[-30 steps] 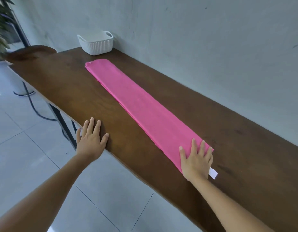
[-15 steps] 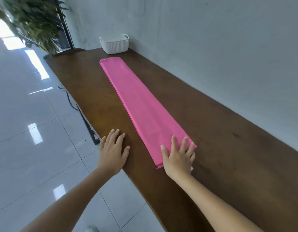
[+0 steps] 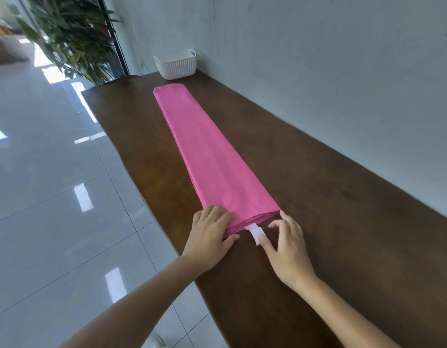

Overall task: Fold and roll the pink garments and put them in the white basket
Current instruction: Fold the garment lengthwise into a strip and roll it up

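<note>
A pink garment (image 3: 212, 156), folded into one long narrow strip, lies along the brown wooden table (image 3: 330, 222). Its far end stops just short of the white ribbed basket (image 3: 176, 66), which stands by the wall. My left hand (image 3: 210, 237) is at the strip's near left corner, fingers curled on top and thumb against the near edge, pinching the fabric. My right hand (image 3: 286, 247) is at the near right corner with its fingers spread. Its index tip touches the corner and its thumb rests on the white label (image 3: 254, 233) sticking out of the near edge.
A grey wall runs along the table's right side. The table's left edge drops to a glossy tiled floor (image 3: 54, 197). A leafy potted plant (image 3: 74, 38) stands beyond the table's far left corner.
My left hand left the bare table and took hold of the strip's near left corner. My right hand slid off the top of the fabric to the near right corner and label. The view swung left.
</note>
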